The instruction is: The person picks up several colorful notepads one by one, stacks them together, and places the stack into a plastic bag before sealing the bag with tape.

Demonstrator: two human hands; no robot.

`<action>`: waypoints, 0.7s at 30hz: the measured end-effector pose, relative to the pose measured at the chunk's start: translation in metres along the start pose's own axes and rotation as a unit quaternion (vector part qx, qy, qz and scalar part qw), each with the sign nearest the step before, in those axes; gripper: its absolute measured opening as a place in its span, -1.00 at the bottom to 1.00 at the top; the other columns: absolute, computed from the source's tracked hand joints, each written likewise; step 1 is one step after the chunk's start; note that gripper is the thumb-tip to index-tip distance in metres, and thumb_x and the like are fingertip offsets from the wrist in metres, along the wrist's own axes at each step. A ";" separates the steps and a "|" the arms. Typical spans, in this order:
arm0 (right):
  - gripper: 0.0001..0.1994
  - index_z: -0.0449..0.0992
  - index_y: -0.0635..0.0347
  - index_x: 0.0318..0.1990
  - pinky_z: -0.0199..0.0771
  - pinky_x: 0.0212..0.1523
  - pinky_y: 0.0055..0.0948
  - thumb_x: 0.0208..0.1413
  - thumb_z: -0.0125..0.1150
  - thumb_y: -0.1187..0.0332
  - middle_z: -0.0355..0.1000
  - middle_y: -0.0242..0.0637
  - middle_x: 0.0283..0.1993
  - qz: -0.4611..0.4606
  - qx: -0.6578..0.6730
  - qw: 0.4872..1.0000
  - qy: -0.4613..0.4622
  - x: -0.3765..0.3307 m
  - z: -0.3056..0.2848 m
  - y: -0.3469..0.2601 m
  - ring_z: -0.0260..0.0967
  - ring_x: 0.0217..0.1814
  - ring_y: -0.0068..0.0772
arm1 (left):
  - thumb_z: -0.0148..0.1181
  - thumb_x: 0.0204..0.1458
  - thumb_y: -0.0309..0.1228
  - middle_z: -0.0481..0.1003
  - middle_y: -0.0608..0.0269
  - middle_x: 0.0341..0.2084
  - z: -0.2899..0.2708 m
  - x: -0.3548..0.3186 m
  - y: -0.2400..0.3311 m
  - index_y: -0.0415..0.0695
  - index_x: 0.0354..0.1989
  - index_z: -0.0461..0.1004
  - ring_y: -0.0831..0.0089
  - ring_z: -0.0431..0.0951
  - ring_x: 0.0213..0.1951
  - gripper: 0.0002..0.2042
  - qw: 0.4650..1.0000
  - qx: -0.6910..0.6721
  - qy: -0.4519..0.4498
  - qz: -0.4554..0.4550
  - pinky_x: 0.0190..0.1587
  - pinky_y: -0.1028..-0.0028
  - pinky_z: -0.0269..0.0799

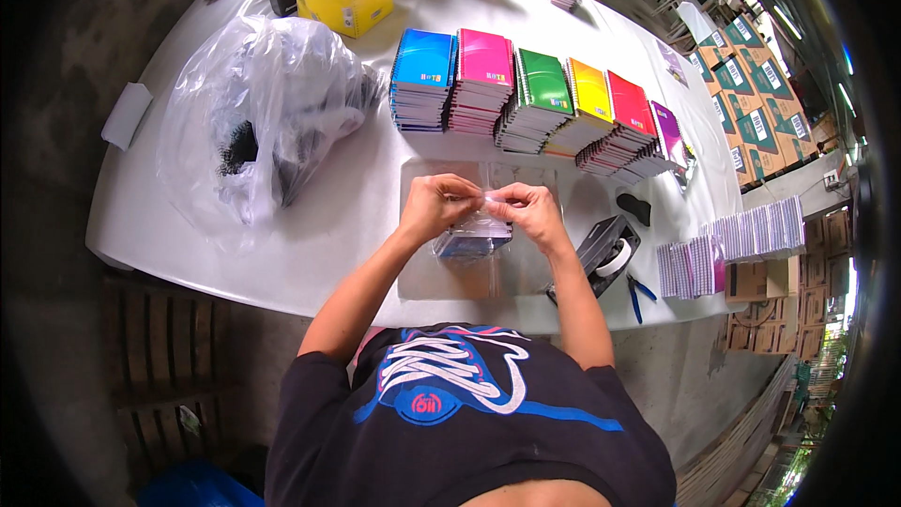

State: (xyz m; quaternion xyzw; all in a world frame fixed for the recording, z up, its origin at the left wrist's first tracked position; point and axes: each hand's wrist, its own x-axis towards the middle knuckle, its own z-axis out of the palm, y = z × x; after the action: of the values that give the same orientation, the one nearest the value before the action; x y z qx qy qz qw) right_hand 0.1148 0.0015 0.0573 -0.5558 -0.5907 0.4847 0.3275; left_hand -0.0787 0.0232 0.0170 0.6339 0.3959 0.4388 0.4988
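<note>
L hand (434,207) & R hand (531,211) pinched shut on clear sleeve's (474,230) top edge over the table (357,225), notebooks inside; prob. sealing step, next needs tape dispenser (612,249).

Packing workshop: long white table (310,253), notebook stacks (540,99) sorted by colour, tape dispenser (612,249), stacked cartons (760,103) along wall, bare concrete floor (103,28).

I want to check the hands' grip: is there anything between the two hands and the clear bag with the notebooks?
Nothing visible: the left hand and right hand already pinch the clear bag at its top edge.
</note>
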 end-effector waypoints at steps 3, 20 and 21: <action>-0.84 0.60 0.10 -0.36 0.26 -0.03 -0.36 -0.17 0.35 0.38 0.47 -0.43 -0.20 -0.117 -0.173 0.975 0.076 -0.009 0.009 -0.009 0.39 -0.11 -0.44 | 0.32 -0.21 -0.46 0.58 0.34 -0.38 0.002 0.003 0.011 -0.09 -0.47 0.58 0.39 0.52 -0.19 -0.91 0.939 0.239 0.019 0.246 -0.15 0.36 0.37; -0.81 0.56 0.09 -0.25 0.25 0.08 -0.28 -0.09 0.19 0.44 0.32 -0.25 0.06 -0.021 -0.254 0.928 0.272 -0.110 0.000 -0.022 0.26 0.10 -0.21 | 0.22 -0.07 -0.37 0.47 0.51 -0.03 0.002 -0.048 0.004 0.15 -0.06 0.48 0.59 0.40 0.05 -0.67 0.847 0.441 -0.023 0.298 0.05 0.17 -0.10; -0.83 0.52 0.12 -0.24 0.29 0.03 -0.27 -0.05 0.22 0.43 0.33 -0.20 -0.03 0.004 -0.310 0.858 0.409 -0.126 -0.010 0.003 0.30 0.03 -0.12 | 0.20 -0.07 -0.38 0.46 0.50 -0.01 0.004 -0.046 0.002 0.13 -0.03 0.46 0.58 0.39 0.05 -0.64 0.848 0.431 -0.029 0.308 0.05 0.15 -0.09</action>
State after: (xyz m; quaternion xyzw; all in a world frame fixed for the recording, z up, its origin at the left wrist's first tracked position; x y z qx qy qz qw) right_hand 0.1463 -0.1188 0.0772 -0.7788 -0.5213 0.0069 0.3487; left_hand -0.0883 -0.0217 0.0106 0.8870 0.3152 0.3365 0.0266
